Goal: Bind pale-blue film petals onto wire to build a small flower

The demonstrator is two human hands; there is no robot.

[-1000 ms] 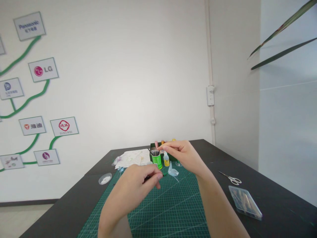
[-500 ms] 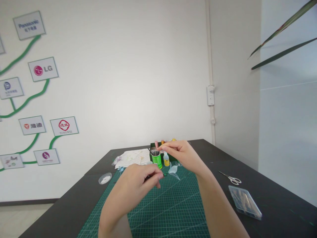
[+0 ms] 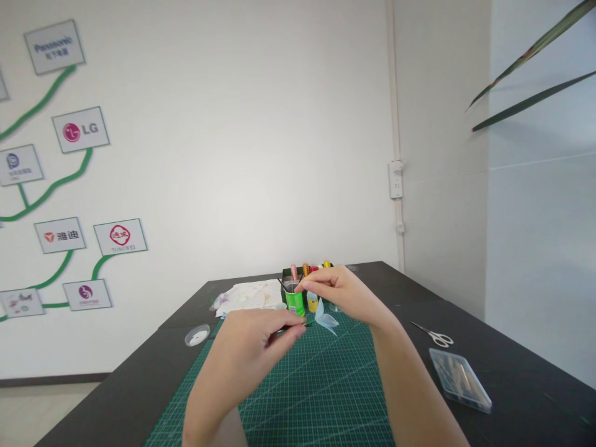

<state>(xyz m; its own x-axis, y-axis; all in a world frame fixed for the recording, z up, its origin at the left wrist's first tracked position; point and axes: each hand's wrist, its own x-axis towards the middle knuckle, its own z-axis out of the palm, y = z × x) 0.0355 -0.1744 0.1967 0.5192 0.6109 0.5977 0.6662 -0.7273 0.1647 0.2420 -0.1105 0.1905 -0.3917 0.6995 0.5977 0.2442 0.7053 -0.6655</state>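
My left hand (image 3: pixel 254 351) hovers over the green cutting mat (image 3: pixel 316 397), its fingers pinched on a thin dark green stem or wire whose tip shows just past the fingertips. My right hand (image 3: pixel 342 295) is raised a little farther back, thumb and fingers pinched together; what they pinch is too fine to make out. A pale blue translucent petal-like piece (image 3: pixel 326 318) hangs between the two hands, just above the mat. Right behind the hands stand a green can (image 3: pixel 295 301) with a stick in it and a small yellow bottle (image 3: pixel 312 303).
The mat lies on a black table (image 3: pixel 512 372). Scissors (image 3: pixel 435 336) and a clear plastic box (image 3: pixel 460 379) lie to the right. A round clear dish (image 3: pixel 197 335) and a white sheet (image 3: pixel 251 295) sit at the left back. Thread spools (image 3: pixel 307 269) stand in a dark box.
My right hand has dropped slightly and drawn nearer the left. The blue petal piece has shifted and turned between the hands.
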